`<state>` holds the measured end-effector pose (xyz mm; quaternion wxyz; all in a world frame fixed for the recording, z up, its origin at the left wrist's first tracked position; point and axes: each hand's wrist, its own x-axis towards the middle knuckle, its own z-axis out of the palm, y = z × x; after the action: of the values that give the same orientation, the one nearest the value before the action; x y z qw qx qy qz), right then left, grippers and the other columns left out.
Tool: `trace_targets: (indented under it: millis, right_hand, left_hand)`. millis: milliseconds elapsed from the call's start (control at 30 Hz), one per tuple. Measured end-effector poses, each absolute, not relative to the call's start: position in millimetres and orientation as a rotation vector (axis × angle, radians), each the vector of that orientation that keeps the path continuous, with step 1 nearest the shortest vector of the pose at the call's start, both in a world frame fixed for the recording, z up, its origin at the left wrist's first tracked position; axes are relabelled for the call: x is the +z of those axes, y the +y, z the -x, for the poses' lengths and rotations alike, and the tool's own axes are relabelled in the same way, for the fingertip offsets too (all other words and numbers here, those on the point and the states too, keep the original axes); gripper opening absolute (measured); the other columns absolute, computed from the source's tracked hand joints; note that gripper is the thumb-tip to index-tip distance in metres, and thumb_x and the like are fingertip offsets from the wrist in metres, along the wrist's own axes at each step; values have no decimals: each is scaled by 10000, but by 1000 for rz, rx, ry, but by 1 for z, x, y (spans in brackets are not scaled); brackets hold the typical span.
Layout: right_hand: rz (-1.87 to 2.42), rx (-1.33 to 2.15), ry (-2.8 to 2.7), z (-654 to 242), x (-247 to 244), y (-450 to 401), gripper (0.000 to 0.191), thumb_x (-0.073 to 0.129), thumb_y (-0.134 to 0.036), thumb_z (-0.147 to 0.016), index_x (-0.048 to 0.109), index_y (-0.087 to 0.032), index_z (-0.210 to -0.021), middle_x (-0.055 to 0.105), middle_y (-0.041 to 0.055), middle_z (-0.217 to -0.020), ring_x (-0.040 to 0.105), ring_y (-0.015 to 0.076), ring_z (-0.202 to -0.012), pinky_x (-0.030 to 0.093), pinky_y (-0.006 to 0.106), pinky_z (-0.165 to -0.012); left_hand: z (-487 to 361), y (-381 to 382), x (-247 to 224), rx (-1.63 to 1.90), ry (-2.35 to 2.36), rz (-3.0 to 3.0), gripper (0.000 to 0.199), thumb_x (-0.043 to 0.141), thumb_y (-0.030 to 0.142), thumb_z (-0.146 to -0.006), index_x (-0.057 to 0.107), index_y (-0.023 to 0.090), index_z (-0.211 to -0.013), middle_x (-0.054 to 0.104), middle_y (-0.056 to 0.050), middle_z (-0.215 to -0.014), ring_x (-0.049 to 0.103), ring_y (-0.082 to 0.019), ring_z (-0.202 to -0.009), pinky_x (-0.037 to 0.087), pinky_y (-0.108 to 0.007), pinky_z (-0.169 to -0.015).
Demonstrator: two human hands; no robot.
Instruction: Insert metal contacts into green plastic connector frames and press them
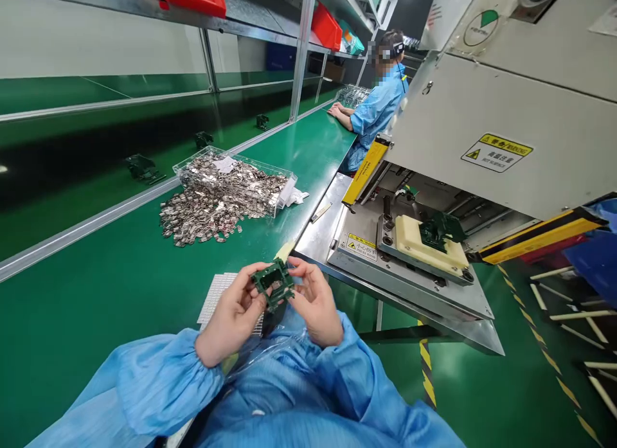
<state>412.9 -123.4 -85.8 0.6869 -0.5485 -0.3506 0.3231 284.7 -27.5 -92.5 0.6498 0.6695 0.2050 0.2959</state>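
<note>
**Q:** Entry one: what are your hands doing?

**A:** You are pinching a dark green moulded plastic frame (273, 284) from both sides, your left hand (230, 316) and right hand (315, 301) curling their fingers around opposite edges.

**Q:** Its position?

**A:** It is sitting between your hands, just beyond the surface's near edge. Its long axis is not telling itself clearly, since the frame is squarish and tilted.

**Q:** Nearby stock?

**A:** A white perforated sheet (216, 300) is lying beneath your left hand on the green surface (96, 319). Farther out, a pile of stamped metal pieces (212, 207) is spilling around a clear plastic bin (284, 200). Your right hand is nearer a cream-coloured fixture (424, 245), which is carrying a second green frame (441, 231).
</note>
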Motion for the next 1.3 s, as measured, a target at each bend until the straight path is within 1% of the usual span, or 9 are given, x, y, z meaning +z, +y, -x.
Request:
trace_targets:
  millis: [67,133,267,333,500,667,833,1133,1300]
  right_hand:
    - [1251,677,-1000,-425,-74,-137,570,757,-416,-741,503,-249,-1224,443,94,-1402,450,266,-1259,463,358,-895]
    - [1266,590,-1218,-438,-59,-153,752,785,-479,-701,456,-240,-1334,485,102,-1370,452,268,-1264,425,370,-977]
    - [1330,431,-1306,-470,-36,-201,713,777,-592,-649,575,-210,-1217,643,92,-1138,604,249,-1064,452,364,-972]
    - [1337,399,-1158,-490,-35,-236,751,789,-611,-616,563,-214,-1212,646,100,-1142,622,260,-1042,478,382,-950]
    - [1392,-24,-605,-542,-49,-331,778,797,-584,-636,489,-220,-1251,629,138,-1160,600,302,-1095,506,424,-916]
    - [1482,-236,-527,-583,-41,-364,695,798,-493,-692,477,-216,-1242,613,131,-1197,571,277,-1134,450,418,-990]
    - [1590,-351,-732,-637,-19,-320,699,810,-424,-685,462,-202,-1249,600,126,-1205,571,256,-1125,446,399,-974]
    - [1880,9,-1097,-696,1,-267,600,766,-410,-720,535,-197,-1230,673,91,-1092,620,250,-1075,439,438,-982]
    - [1994,-199,-1020,-676,-8,-296,672,647,-511,-795,455,-208,-1364,520,119,-1355,447,268,-1291,322,463,-1091]
  left_hand:
    - [-282,-28,-80,599,466,-1571,374,551,355,-879,461,203,-1209,626,-73,-1024,626,-166,-833,541,-251,-723]
    - [-284,-32,-66,476,426,-1669,379,555,369,-871,497,203,-1206,634,-76,-998,632,-184,-822,544,-255,-697]
    - [-319,-35,-36,82,176,-1786,499,594,359,-847,470,271,-1322,648,-37,-844,643,-199,-741,554,-272,-653]
    - [-363,-37,-20,-81,-2,-1845,570,634,352,-820,446,291,-1355,667,-49,-931,657,-225,-839,565,-306,-734]
    - [-514,-71,12,398,-192,-2165,702,716,447,-706,491,187,-1318,502,-136,-1357,471,-319,-1255,371,-451,-1076]
    - [-605,-104,15,355,-57,-2106,802,736,486,-658,471,125,-1324,611,-178,-1189,566,-343,-1140,437,-487,-1000]
    - [-564,-80,21,379,-13,-1915,776,741,500,-657,500,98,-1275,623,-160,-1131,608,-288,-1069,485,-456,-968]
    - [-397,-6,-23,38,357,-1768,651,849,408,-535,643,292,-1142,624,-86,-1254,527,-378,-1214,439,-521,-1007]
    - [-414,-5,-62,99,272,-1677,660,858,433,-525,653,240,-1122,562,-98,-1337,470,-372,-1271,353,-544,-1067]
